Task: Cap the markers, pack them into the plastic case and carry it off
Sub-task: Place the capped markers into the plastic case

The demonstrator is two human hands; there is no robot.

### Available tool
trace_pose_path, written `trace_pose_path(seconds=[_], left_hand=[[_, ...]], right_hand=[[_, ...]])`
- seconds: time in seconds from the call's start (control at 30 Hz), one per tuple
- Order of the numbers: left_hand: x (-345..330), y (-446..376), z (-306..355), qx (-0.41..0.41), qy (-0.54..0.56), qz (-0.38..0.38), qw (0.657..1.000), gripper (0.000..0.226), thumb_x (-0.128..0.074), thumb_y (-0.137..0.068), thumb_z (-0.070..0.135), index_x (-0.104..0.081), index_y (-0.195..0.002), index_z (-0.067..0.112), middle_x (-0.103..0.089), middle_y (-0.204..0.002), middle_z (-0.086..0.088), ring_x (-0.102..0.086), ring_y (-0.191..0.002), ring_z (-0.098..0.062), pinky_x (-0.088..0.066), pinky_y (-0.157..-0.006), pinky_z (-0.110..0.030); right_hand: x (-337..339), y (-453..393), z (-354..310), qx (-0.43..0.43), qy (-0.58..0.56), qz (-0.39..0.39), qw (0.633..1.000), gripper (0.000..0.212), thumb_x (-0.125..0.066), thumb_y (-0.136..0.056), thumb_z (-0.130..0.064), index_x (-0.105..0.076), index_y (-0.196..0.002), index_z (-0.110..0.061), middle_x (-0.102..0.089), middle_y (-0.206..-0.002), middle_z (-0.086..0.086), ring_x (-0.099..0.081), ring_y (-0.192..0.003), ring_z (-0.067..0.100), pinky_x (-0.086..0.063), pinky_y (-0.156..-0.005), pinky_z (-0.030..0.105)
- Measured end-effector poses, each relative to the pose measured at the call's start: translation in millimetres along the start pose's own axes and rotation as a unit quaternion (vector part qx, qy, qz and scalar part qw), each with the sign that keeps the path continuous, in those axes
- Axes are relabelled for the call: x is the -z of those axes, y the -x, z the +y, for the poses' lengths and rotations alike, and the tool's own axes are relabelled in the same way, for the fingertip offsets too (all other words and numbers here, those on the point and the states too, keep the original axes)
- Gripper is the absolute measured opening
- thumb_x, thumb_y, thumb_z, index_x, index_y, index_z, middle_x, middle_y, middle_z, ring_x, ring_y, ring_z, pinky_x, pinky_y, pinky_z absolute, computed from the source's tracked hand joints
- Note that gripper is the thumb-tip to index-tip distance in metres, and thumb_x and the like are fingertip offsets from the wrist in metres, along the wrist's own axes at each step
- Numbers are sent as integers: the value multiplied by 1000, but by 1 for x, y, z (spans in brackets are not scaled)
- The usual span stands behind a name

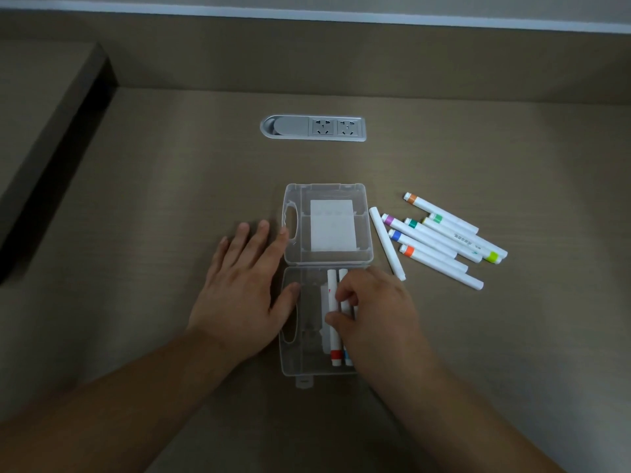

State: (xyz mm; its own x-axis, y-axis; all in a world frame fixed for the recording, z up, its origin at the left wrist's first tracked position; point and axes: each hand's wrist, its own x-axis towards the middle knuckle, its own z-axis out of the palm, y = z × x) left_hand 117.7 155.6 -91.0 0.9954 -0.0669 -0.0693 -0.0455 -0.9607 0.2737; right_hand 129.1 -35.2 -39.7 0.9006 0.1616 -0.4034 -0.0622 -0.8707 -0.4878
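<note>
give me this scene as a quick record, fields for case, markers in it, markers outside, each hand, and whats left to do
case: clear plastic case lying open on the desk, white card in the far half
markers in case: at least two, red-banded marker and a blue-banded one, in the near half
markers outside: loose markers to the right of the case
left hand: flat, touching the case's left edge
right hand: fingers on the markers in the case
left to do: pack the loose markers, close the case, carry it off
</note>
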Motion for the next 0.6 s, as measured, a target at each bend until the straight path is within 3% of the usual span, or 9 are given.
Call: trace_pose_path(seconds=[0.13, 0.23, 0.3, 0.43, 0.6], left_hand=[[0, 0, 0, 1, -2, -3, 1000, 77, -19, -91, 67, 0, -159, 35, -1, -168, 3, 11, -154, -17, -1, -125, -45], [1, -1, 1, 2, -3, -6, 1000, 78, -18, -91, 68, 1, -159, 35, 1, -168, 3, 12, -154, -16, -1, -126, -45], [1, -1, 0, 2, 0, -6, 1000, 78, -19, -91, 67, 2, -159, 35, 2, -168, 4, 13, -154, -16, -1, -126, -45], [0, 0, -1, 0, -1, -7, 1000, 77, -18, -91, 68, 3, -158, 36, 2, -168, 4, 15, -154, -16, 0, -126, -45], [-1, -1, -1, 0, 2, -6, 1000, 77, -18, -90, 68, 4, -158, 37, 2, -168, 4, 15, -153, -15, -1, -126, -45]], right_hand=[[4, -2, -3, -2, 9, -14, 1000, 20, -70, -85, -41, -58, -99, -32, -53, -102, -10, -55, -101, 10, -51, -95, 29], [9, 7, 3, 11, -34, 9, 999, 10, -65, -90, -36, -62, -98, -30, -58, -99, -10, -58, -87, 7, -51, -83, 17], [16, 13, 15, 12, -80, 69, 994, 4, -64, -92, -29, -62, -88, -30, -60, -89, -12, -58, -78, 3, -49, -71, 13], [36, 1, 69, 8, -13, 250, 968, 7, -71, -83, -18, -72, -88, -23, -62, -88, -6, -59, -86, 15, -44, -78, 26], [46, -14, 105, -2, 73, 296, 952, 15, -76, -75, -10, -74, -90, -12, -66, -90, 7, -61, -88, 32, -48, -83, 37]])
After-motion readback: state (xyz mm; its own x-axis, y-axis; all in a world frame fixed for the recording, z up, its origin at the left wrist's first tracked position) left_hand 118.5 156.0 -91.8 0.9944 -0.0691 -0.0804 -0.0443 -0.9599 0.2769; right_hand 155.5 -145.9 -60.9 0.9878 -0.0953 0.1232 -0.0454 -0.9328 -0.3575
